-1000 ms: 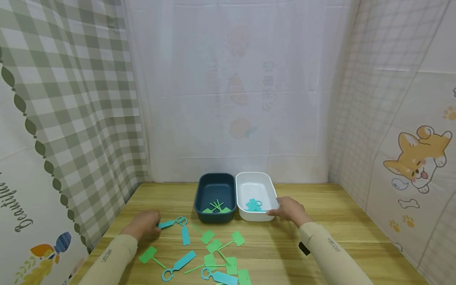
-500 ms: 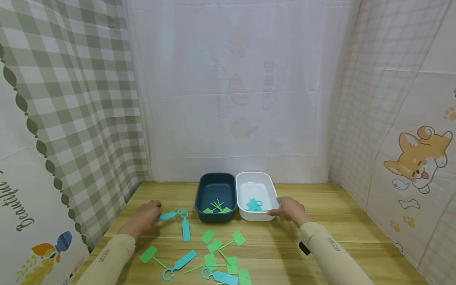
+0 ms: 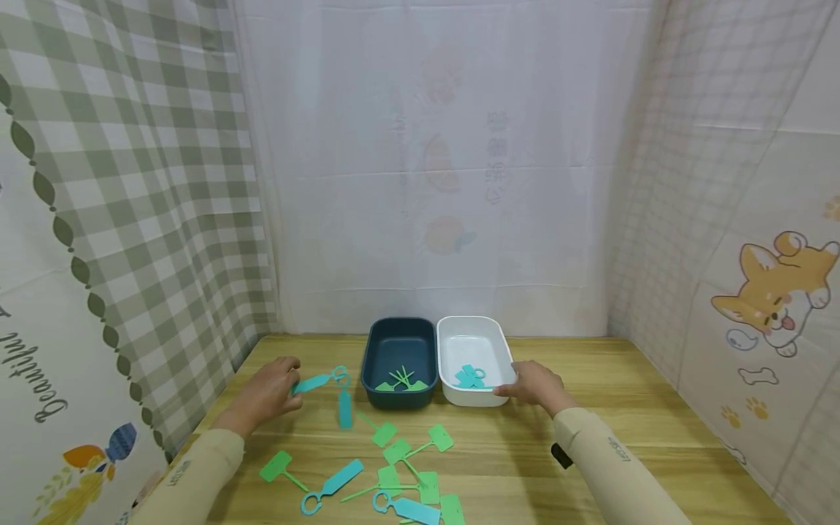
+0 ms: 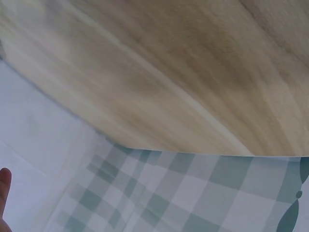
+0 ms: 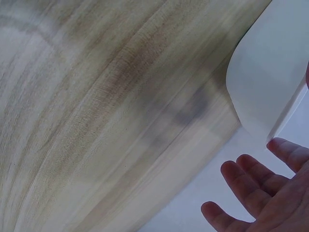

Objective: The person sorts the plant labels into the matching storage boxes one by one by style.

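Note:
At the table's left, my left hand (image 3: 267, 392) pinches the end of a blue ring-ended plastic tag (image 3: 315, 383). From its ring a second blue tag (image 3: 345, 410) hangs, the two hooked together. My right hand (image 3: 534, 385) holds the near right corner of a white bin (image 3: 474, 399), thumb at the front wall and a fingertip (image 5: 276, 143) at the rim in the right wrist view; the other fingers spread free. Several blue tags (image 3: 469, 376) lie in this bin. Only a fingertip (image 4: 5, 176) of the left hand enters the left wrist view.
A navy bin (image 3: 400, 399) with several green stemmed tags (image 3: 407, 382) stands against the white one. Loose green tags (image 3: 389, 477) and blue tags (image 3: 341, 477) are scattered on the wooden table (image 3: 577, 357). Curtains enclose the table's back and sides.
My left hand has risen and moved slightly away from me with the pinched blue tag. The hooked tag came up with it and now hangs. My right hand stays at the white bin.

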A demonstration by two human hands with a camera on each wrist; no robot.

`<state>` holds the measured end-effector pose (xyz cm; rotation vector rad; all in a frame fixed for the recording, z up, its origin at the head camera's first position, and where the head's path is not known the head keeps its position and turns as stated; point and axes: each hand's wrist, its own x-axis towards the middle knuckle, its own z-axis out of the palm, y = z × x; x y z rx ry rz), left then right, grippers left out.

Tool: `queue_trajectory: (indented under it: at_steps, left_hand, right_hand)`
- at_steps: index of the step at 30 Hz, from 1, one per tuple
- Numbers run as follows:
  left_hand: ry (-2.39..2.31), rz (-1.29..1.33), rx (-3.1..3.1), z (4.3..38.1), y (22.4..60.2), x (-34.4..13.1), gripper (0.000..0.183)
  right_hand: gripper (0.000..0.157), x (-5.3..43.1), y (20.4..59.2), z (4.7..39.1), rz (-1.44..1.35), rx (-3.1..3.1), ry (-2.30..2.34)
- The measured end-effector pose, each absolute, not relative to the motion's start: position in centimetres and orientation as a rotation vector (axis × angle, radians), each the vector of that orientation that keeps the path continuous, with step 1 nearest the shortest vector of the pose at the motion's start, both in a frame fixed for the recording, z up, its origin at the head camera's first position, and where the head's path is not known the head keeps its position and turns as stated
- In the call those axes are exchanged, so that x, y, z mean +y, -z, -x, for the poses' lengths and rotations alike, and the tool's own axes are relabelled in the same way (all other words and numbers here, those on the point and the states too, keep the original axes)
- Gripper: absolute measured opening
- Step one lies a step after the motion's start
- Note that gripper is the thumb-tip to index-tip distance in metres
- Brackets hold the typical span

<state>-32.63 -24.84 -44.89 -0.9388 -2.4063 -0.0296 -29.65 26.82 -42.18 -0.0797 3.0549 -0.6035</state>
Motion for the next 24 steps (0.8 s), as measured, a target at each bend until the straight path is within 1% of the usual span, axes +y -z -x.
queue_trajectory:
  at_steps: [8,17,24]
  left_hand:
    - [0.047,0.996,-2.369,32.4,43.6,-23.8,0.010]
    - [0.033,1.066,-2.322,31.8,42.3,-22.0,0.014]
    - [0.060,1.139,-2.222,31.8,41.6,-20.3,0.014]
  right_hand:
    - [0.059,26.8,42.0,29.7,0.111,3.031,0.623]
    - [0.061,27.0,42.3,29.9,0.146,3.030,0.617]
    - [0.067,27.0,42.5,29.9,0.149,3.040,0.605]
